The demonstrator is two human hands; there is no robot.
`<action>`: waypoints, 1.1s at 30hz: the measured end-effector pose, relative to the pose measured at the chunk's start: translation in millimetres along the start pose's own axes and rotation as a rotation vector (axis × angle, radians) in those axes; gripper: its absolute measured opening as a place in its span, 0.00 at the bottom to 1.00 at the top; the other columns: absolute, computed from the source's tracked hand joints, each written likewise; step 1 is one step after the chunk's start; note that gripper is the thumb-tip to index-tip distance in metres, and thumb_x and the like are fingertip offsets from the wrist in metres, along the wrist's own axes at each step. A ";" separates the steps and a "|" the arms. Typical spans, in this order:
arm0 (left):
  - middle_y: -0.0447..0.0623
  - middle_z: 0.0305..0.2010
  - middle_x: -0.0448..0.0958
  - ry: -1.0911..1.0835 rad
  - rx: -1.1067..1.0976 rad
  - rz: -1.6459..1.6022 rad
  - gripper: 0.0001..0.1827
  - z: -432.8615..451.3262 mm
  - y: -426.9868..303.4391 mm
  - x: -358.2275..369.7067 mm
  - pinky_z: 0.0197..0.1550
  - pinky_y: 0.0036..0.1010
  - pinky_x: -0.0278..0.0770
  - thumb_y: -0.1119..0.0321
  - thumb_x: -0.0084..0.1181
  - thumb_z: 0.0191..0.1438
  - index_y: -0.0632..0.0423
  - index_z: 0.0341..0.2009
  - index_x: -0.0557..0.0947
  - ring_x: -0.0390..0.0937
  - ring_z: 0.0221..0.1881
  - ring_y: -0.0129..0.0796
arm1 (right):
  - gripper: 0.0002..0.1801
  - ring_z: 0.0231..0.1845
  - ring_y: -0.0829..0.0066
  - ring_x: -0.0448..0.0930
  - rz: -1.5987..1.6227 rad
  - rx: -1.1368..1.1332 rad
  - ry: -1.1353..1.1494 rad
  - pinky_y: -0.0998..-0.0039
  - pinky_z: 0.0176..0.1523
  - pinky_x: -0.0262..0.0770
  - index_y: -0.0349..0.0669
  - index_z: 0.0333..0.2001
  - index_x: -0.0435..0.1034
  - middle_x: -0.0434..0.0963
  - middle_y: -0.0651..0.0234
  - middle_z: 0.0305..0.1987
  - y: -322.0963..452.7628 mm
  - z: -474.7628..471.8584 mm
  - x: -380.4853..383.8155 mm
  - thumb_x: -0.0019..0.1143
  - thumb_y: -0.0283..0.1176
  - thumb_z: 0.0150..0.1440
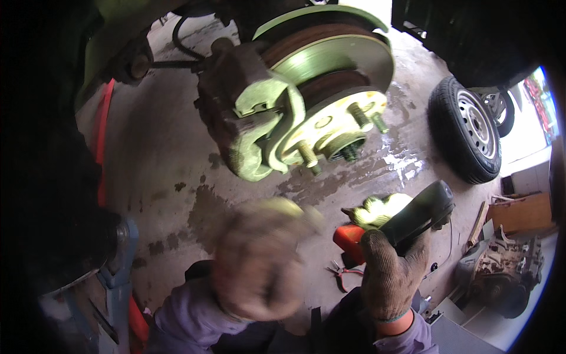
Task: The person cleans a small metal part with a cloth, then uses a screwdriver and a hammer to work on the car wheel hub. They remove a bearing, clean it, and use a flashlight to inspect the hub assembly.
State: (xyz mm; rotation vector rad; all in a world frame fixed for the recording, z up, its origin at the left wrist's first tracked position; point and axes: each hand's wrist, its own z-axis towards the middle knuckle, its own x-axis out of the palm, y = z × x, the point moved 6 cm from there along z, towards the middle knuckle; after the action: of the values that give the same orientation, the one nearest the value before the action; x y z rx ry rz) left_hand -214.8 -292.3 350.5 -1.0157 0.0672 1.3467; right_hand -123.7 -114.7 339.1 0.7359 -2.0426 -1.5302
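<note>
Gloved and wrapped around a black and red work light (409, 219), my right hand (391, 274) is at the lower right. The light's glow falls on a wheel hub (336, 119) with threaded studs, a brake disc (327, 57) and a brake caliper (247, 110). My left hand (261, 261), also gloved, is blurred by motion below the caliper, apart from it; whether it holds anything cannot be told. Another brightly lit glove or hand-like shape (382, 210) shows behind the work light.
A wheel with a tyre (464, 128) stands on the stained concrete floor (177, 177). Red-handled pliers (342, 276) lie below the work light. A greasy metal engine or gearbox part (502, 270) rests at the right. A blue metal stand (117, 274) and a red bar (104, 141) are at the left.
</note>
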 end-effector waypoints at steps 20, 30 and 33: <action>0.57 0.45 0.82 0.278 -0.187 -0.074 0.32 -29.6 -21.8 76.1 0.43 0.44 0.83 0.62 0.75 0.50 0.56 0.58 0.77 0.85 0.42 0.55 | 0.35 0.45 0.57 0.88 -0.286 -0.075 0.188 0.60 0.51 0.82 0.40 0.54 0.73 0.85 0.55 0.43 -11.9 -27.4 -11.7 0.81 0.44 0.48; 0.55 0.42 0.85 0.536 -0.538 -0.266 0.34 -15.9 -27.3 66.8 0.48 0.39 0.83 0.52 0.81 0.46 0.57 0.52 0.81 0.86 0.44 0.50 | 0.20 0.45 0.57 0.85 -0.268 0.032 0.343 0.61 0.50 0.80 0.40 0.45 0.77 0.82 0.56 0.42 -10.4 -8.6 -20.2 0.67 0.44 0.58; 0.54 0.40 0.86 0.705 -0.641 -0.375 0.35 -15.8 -27.2 72.2 0.46 0.38 0.83 0.52 0.83 0.44 0.57 0.52 0.82 0.86 0.42 0.49 | 0.17 0.43 0.60 0.83 -0.251 -0.031 0.444 0.62 0.49 0.80 0.42 0.45 0.78 0.80 0.57 0.42 -10.0 -7.2 -22.8 0.65 0.42 0.60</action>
State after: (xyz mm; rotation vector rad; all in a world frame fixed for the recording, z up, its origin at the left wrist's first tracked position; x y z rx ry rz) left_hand -163.9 -243.9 314.8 -1.9080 -0.0318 0.6143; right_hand -100.7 -106.8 330.1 1.2330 -1.6402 -1.3681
